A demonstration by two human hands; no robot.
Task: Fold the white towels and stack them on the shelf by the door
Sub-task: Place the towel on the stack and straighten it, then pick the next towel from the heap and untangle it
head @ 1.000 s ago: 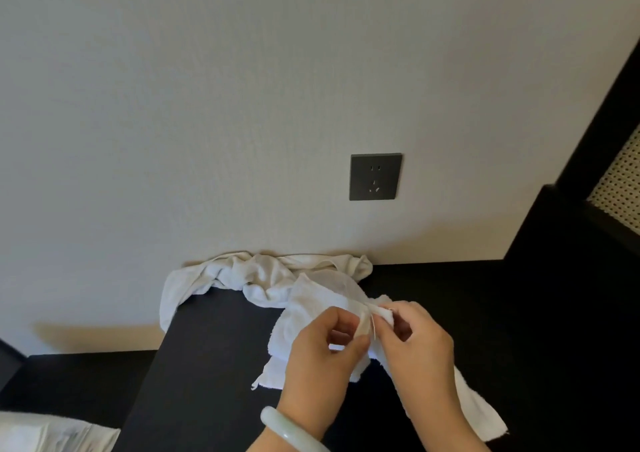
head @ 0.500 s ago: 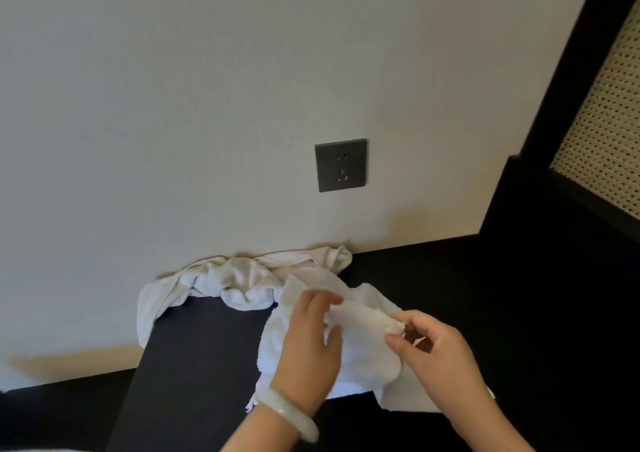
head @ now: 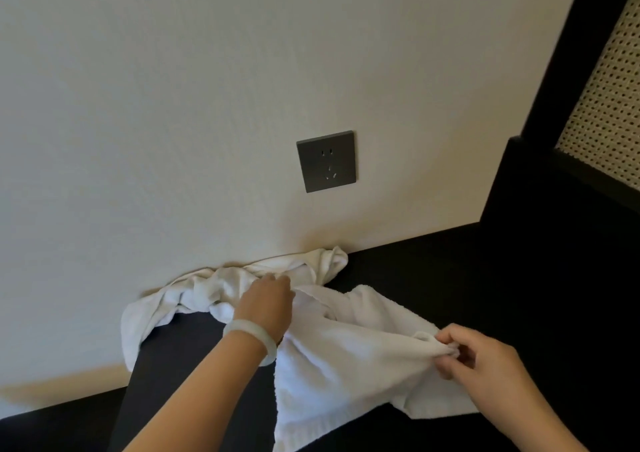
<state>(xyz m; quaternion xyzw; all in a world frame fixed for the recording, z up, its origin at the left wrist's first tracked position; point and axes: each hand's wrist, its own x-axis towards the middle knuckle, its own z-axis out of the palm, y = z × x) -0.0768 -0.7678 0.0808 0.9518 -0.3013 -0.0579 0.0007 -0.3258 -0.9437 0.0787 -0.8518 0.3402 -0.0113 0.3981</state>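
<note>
Towel (head: 346, 351) lay spread across the dark surface (head: 433, 278), right hand (head: 485, 368) pinching its right corner between thumb and fingers, left hand (head: 265, 302) down on its far edge, grip impossible to tell, beside the crumpled towel (head: 214, 287) bunched along the surface's back edge.

Two white terry-cloth towels, the near towel (head: 346, 358) and the far towel (head: 221, 288), look soft and nubby on a matt black surface (head: 450, 271). The wall (head: 173, 105) is matt and finely grained. The dark grey socket plate (head: 326, 161) looks satin, and the pale bracelet (head: 249, 339) smooth and glossy.
</note>
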